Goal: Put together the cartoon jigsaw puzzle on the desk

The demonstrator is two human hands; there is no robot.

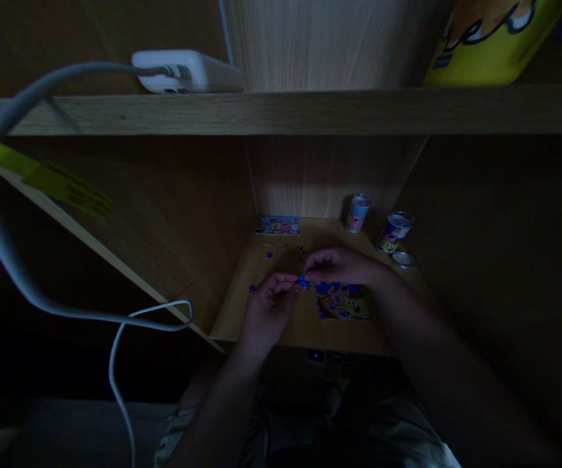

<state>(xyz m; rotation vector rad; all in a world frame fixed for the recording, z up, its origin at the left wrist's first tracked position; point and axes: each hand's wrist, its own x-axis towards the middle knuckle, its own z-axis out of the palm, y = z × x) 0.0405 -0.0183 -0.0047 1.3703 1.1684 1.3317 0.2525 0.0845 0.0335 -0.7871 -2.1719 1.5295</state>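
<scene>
A small blue jigsaw puzzle piece (303, 281) is between my fingertips above the wooden desk (305, 328). My left hand (273, 302) pinches it from the left, its fingers curled. From the right, my right hand (336, 263) has its fingertips closed at the same piece. Just below my right hand lies a partly joined cartoon jigsaw puzzle (342, 302), its top edge partly hidden by that hand. Several loose pieces lie beyond my hands, among them a blue piece (269, 255). Another blue piece (252, 288) is left of my left hand.
A cartoon picture card (279, 225) lies at the back left. Two printed cans (357, 213) stand at the back right, with a round metal lid (403, 260) nearby. Above runs a shelf (281, 112) bearing a white adapter (188, 70); its cable (22, 273) hangs at left.
</scene>
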